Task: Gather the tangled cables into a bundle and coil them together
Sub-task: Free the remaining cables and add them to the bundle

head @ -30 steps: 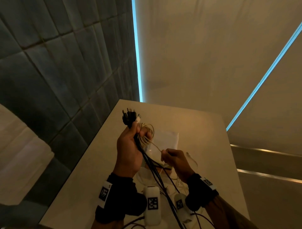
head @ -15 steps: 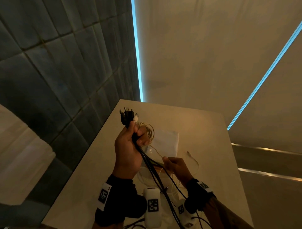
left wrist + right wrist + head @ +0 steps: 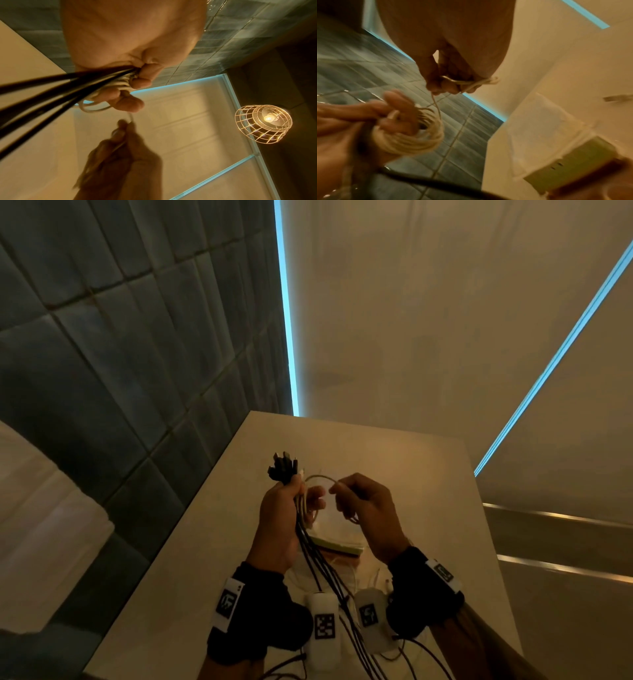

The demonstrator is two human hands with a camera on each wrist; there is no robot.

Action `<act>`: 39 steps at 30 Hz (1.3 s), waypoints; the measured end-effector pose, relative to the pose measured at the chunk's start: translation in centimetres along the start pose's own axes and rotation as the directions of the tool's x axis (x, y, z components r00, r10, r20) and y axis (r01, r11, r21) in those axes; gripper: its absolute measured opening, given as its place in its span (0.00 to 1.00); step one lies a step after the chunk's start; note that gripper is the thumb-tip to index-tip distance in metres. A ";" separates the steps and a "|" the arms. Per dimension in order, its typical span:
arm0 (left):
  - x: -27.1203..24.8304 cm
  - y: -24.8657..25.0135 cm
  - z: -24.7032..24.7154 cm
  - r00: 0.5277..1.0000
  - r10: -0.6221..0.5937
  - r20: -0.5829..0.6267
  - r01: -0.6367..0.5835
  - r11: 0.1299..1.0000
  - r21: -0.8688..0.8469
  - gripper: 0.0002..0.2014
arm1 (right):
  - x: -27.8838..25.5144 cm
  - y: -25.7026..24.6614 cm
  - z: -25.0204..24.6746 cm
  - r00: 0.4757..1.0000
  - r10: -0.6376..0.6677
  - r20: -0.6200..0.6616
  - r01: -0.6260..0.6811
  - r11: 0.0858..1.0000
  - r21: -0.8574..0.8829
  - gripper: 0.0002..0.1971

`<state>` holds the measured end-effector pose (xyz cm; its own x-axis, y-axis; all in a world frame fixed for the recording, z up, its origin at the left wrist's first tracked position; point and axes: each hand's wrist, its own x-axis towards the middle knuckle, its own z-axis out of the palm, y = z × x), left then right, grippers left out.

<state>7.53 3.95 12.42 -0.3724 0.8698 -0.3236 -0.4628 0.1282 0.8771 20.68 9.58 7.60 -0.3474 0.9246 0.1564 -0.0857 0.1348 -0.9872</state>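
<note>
My left hand (image 3: 286,508) grips a cable bundle (image 3: 317,556) above the table: black cables (image 3: 56,86) hang from the fist toward me, and their black plugs (image 3: 283,469) stick out above it. A coil of thin white cable (image 3: 412,136) is wound round the left hand's fingers (image 3: 397,102). My right hand (image 3: 363,505) is raised level with the left and pinches the loose white cable (image 3: 323,478), which arcs between the two hands. In the right wrist view the white cable (image 3: 471,81) crosses the right fingertips.
The beige table (image 3: 411,467) stands against a dark tiled wall (image 3: 120,354). A clear plastic bag (image 3: 542,127) with a green item (image 3: 573,167) lies on the table under my hands. A lit wire-cage lamp (image 3: 262,124) hangs overhead.
My right hand has risen from low near the table up beside the left hand, drawing the white cable into an arc. The left hand keeps its grip on the bundle.
</note>
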 end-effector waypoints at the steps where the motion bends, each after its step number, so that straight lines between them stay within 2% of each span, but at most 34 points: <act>1: 0.0 0.0 0.1 1.000 0.007 -0.010 -0.007 1.000 0.006 0.15 | -0.1 -0.7 0.3 0.998 -0.033 0.057 0.031 0.999 0.031 0.09; 3: 0.0 0.2 0.2 1.000 0.012 -0.011 -0.013 0.999 -0.035 0.16 | -0.4 -1.3 0.3 0.990 -0.071 0.123 0.062 0.995 0.075 0.08; 5: 0.1 0.3 0.1 0.999 0.004 0.043 0.001 0.994 -0.107 0.16 | -0.7 -1.4 0.0 0.983 -0.058 0.174 0.044 0.995 0.085 0.08; 8: -0.1 0.4 0.0 0.990 -0.006 0.143 0.032 0.984 -0.178 0.19 | -1.7 -1.2 -0.2 0.962 0.009 0.273 -0.026 0.998 0.059 0.07; 10: -0.3 0.3 0.3 0.984 0.009 0.179 0.030 0.976 -0.216 0.16 | -2.1 -0.8 -0.6 0.952 0.058 0.300 -0.070 0.997 0.031 0.07; 13: -0.5 0.6 0.3 0.983 0.035 0.180 0.011 0.968 -0.251 0.15 | -2.7 0.7 -1.7 0.940 0.131 0.314 -0.119 0.991 -0.056 0.10; 16: -0.4 0.5 0.4 0.985 0.041 0.169 0.001 0.970 -0.244 0.15 | -3.5 2.0 -3.0 0.943 0.187 0.277 -0.174 0.982 -0.072 0.13; 23: -0.1 -0.1 0.4 0.987 0.044 0.151 -0.002 0.964 -0.266 0.16 | -4.3 4.2 -5.0 0.939 0.232 0.253 -0.203 0.970 -0.136 0.12; 27: -0.2 -0.3 0.6 0.989 0.097 0.108 -0.066 0.964 -0.256 0.16 | -4.5 5.3 -5.0 0.915 0.311 0.257 -0.268 0.945 -0.187 0.09; 30: -0.2 0.1 0.4 0.988 0.135 0.073 -0.102 0.935 -0.340 0.16 | -5.0 6.2 -5.0 0.909 0.321 0.265 -0.276 0.942 -0.194 0.07; 32: -0.1 0.2 0.0 0.985 0.155 0.075 -0.113 0.910 -0.398 0.16 | -5.4 6.6 -5.1 0.918 0.317 0.237 -0.278 0.943 -0.183 0.08; 35: -0.1 0.3 -0.3 0.974 0.187 0.131 -0.117 0.902 -0.414 0.15 | -5.9 7.5 -5.7 0.932 0.332 0.145 -0.300 0.932 -0.204 0.17; 39: -0.1 0.6 -0.6 0.971 0.198 0.134 -0.137 0.920 -0.366 0.15 | -6.7 8.9 -6.8 0.945 0.309 0.106 -0.260 0.908 -0.328 0.12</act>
<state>6.84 3.63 12.74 -0.3449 0.9340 -0.0931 -0.6698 -0.1754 0.7215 28.58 7.05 -2.49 -0.4535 0.8779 -0.1539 0.3190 -0.0013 -0.9478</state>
